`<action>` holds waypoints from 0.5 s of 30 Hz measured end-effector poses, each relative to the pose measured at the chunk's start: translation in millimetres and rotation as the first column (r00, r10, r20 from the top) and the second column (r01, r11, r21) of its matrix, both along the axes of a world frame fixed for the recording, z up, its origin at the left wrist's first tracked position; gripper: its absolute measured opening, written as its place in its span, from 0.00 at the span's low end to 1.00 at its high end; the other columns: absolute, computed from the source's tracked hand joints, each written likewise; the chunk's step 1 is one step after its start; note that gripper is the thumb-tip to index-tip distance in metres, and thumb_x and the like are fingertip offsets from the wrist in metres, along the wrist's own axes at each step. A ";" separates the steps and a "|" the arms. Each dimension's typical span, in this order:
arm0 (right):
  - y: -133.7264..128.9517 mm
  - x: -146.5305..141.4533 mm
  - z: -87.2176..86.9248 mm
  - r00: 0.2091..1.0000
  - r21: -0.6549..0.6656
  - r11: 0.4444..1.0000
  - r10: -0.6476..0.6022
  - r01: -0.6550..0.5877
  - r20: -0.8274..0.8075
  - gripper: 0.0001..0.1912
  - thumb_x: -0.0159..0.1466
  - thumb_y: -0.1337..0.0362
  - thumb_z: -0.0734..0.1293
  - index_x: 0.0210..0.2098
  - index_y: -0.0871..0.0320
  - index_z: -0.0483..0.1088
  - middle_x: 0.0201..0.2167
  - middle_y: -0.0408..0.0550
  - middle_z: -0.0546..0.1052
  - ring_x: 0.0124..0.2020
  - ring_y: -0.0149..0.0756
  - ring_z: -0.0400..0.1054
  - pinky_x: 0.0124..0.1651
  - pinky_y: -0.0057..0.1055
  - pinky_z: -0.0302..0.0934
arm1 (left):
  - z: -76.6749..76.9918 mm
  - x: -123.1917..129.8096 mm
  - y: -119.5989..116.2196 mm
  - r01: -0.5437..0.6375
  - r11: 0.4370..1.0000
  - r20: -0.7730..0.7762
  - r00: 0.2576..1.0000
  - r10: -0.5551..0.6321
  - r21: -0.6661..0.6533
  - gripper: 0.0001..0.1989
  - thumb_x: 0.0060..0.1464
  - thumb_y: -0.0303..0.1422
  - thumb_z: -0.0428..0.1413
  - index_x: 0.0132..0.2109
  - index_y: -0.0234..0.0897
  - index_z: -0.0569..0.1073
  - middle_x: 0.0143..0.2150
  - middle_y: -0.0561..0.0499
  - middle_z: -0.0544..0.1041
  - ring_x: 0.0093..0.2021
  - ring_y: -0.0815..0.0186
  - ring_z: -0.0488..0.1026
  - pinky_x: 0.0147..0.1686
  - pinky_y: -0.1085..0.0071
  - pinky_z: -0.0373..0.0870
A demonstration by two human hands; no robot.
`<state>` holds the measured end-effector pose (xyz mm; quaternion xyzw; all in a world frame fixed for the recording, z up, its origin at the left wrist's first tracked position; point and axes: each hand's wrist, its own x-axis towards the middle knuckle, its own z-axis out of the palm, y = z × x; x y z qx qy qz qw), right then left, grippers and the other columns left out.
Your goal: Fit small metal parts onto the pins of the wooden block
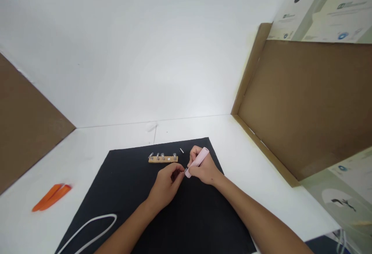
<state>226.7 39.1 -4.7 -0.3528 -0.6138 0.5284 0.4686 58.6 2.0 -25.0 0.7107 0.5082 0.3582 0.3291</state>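
My right hand [203, 168] is wrapped round a slim pink handheld device [198, 161], which slants down to the left. Thumb and fingers of my left hand [167, 183] are pinched together at the device's lower end, on a tiny dark piece [186, 170] too small to make out. The two hands nearly meet above a black mat [139, 196]. Just beyond them lies a narrow wooden strip [159, 160] with several small clear pieces standing on it and one white round spot. A short white stick [181, 150] rests on the mat to the right of the strip.
Orange strips [51, 197] lie on the white table at the left. A white cable [100, 218] loops over the mat's near left corner. A white wall stands behind, with brown boards [308, 99] at both sides.
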 end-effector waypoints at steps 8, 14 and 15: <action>5.1 0.8 -4.4 0.957 0.135 0.959 -0.266 0.251 0.116 0.13 0.44 0.74 0.65 0.24 0.55 0.57 0.20 0.36 0.67 0.20 0.26 0.57 0.23 0.24 0.52 | -1.7 0.6 0.0 -0.024 1.000 0.003 1.000 0.024 -0.003 0.09 0.58 0.37 0.52 0.36 0.37 0.74 0.27 0.53 0.72 0.27 0.68 0.65 0.28 0.74 0.60; -1.1 2.8 -0.4 0.999 0.046 0.999 -0.012 0.009 0.050 0.14 0.44 0.74 0.65 0.24 0.54 0.55 0.20 0.36 0.69 0.19 0.27 0.60 0.22 0.24 0.53 | -0.6 0.5 0.0 -0.011 1.000 0.032 0.999 0.012 -0.022 0.10 0.58 0.38 0.52 0.37 0.37 0.73 0.27 0.53 0.71 0.27 0.68 0.65 0.27 0.74 0.60; -2.8 1.9 0.1 0.999 0.034 0.999 0.025 -0.026 0.041 0.14 0.44 0.73 0.66 0.25 0.54 0.55 0.21 0.36 0.70 0.20 0.28 0.62 0.22 0.24 0.54 | 0.0 0.4 -0.1 -0.008 1.000 0.033 0.999 0.009 -0.022 0.10 0.58 0.38 0.52 0.37 0.37 0.73 0.27 0.53 0.71 0.26 0.69 0.65 0.27 0.75 0.59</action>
